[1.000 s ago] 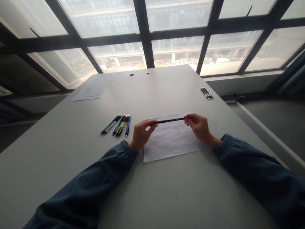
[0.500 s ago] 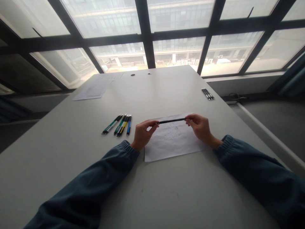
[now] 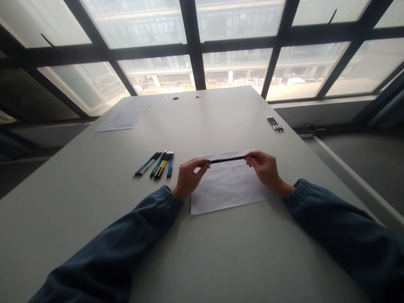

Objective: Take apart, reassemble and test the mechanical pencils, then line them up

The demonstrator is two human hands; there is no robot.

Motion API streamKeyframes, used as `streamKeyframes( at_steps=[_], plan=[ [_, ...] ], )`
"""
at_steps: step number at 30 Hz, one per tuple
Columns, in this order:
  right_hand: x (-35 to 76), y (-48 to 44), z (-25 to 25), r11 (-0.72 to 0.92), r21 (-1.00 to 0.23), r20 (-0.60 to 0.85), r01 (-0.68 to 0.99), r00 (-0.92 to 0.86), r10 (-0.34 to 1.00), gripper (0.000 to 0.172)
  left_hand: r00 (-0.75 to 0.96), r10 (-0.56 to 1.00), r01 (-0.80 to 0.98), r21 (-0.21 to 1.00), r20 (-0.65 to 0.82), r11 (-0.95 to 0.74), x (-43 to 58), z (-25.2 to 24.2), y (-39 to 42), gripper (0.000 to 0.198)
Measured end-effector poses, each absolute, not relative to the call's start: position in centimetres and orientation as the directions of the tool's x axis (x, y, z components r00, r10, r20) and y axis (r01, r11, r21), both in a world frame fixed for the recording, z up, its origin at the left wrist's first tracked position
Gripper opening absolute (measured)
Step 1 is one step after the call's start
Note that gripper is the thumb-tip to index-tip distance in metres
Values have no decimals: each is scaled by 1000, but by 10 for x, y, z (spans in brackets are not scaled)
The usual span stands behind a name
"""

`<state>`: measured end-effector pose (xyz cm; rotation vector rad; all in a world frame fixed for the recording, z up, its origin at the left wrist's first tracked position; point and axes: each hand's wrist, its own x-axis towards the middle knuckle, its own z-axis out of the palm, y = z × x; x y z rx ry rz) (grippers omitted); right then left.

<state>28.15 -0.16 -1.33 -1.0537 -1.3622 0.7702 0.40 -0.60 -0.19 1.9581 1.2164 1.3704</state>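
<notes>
A slim black pen (image 3: 227, 160) lies level between my two hands, above a sheet of paper. My left hand (image 3: 191, 176) pinches its left end between thumb and fingers. The right end is pinched the same way by my right hand (image 3: 264, 169). Beneath them, the white paper sheet (image 3: 227, 193) bears faint marks and rests on the table. Just left of my left hand lie several click pens: green ones (image 3: 147, 163), a yellow one (image 3: 162, 166) and a blue one (image 3: 170, 166), with their metal tips pointing away from me.
Several black pens (image 3: 275, 124) lie side by side near the table's right edge. More paper sheets (image 3: 121, 118) are at the far left of the white table (image 3: 202, 122). Two round dark spots (image 3: 175, 98) show near the far edge, with windows (image 3: 236, 63) beyond.
My hands and the black pen have kept their pose. The view has shifted only very slightly.
</notes>
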Motion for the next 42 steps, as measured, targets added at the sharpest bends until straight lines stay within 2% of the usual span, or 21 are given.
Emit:
streamKeyframes(
  at_steps=[42],
  plan=[
    [281, 1, -16, 377, -914, 393, 150, 95, 915, 21, 124, 826, 424, 723, 550, -545, 5, -1, -5, 18]
  ],
)
